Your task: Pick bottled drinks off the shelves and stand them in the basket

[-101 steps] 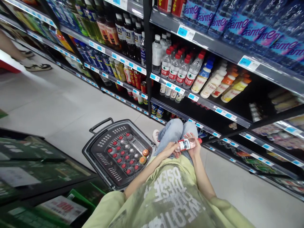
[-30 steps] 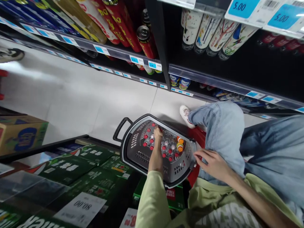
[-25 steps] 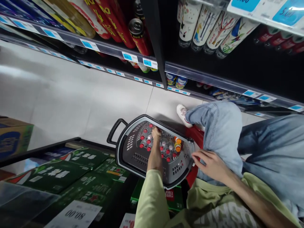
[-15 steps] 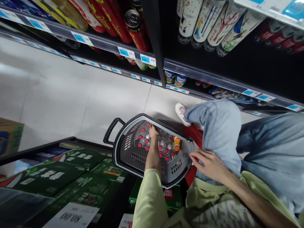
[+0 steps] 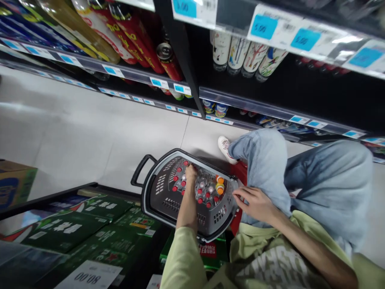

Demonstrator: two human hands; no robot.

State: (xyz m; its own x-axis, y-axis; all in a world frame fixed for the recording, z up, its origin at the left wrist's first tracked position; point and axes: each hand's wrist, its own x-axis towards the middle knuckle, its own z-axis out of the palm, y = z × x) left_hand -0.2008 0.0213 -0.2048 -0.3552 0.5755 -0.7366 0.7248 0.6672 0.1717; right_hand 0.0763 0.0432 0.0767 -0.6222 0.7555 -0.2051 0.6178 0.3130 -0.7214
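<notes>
A dark grey shopping basket (image 5: 164,192) with a light rim stands tilted on the floor in front of me. Inside it are several clear bottles with red caps (image 5: 208,204) and a few bottles with orange caps (image 5: 220,188). My left hand (image 5: 191,172) reaches down among them, its fingers closed around what looks like the top of a bottle, mostly hidden by the hand. Beside the basket's right end, my right hand (image 5: 255,202) hangs with loosely bent fingers and nothing in it. Its fingertips are close to the rim; contact cannot be made out.
Shelves with drink cans (image 5: 169,60) and patterned bottles (image 5: 221,50) run along the far side. Stacked green cartons (image 5: 63,228) with a price sign (image 5: 87,275) lie at the near left. A cardboard box (image 5: 16,180) sits left. My bent knees (image 5: 266,156) are at the right.
The view has shifted slightly, so the upper shelf's price labels show more. My left hand has sunk a little among the bottles and looks more closed. My right hand stays beside the rim.
</notes>
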